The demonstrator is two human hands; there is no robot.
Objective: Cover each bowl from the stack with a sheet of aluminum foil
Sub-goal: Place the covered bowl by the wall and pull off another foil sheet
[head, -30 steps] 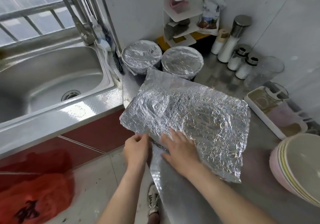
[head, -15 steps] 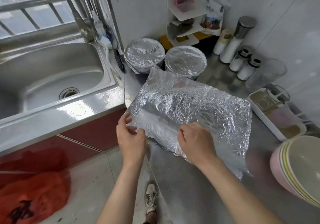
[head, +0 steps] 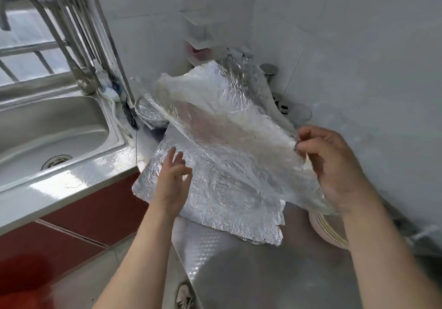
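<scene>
My right hand (head: 327,165) pinches the edge of one aluminum foil sheet (head: 222,122) and holds it up in the air, blurred and tilted. My left hand (head: 173,179) hovers with spread fingers over the foil pile (head: 215,203) lying on the steel counter; whether it touches the pile is unclear. A foil-covered bowl (head: 148,114) shows behind the raised sheet, and the sheet hides whatever stands beside it. The stack of bowls (head: 330,232) peeks out under my right wrist, mostly hidden.
A steel sink (head: 52,131) with a tap (head: 59,45) lies to the left. The counter (head: 251,272) runs toward me. White tiled walls close the corner; a corner shelf (head: 198,35) and a steel-lidded shaker (head: 269,70) stand behind the foil.
My right hand peeled the top sheet off the pile and lifted it up to the right. My left hand let go of the edge and opened. The camera tilted upward.
</scene>
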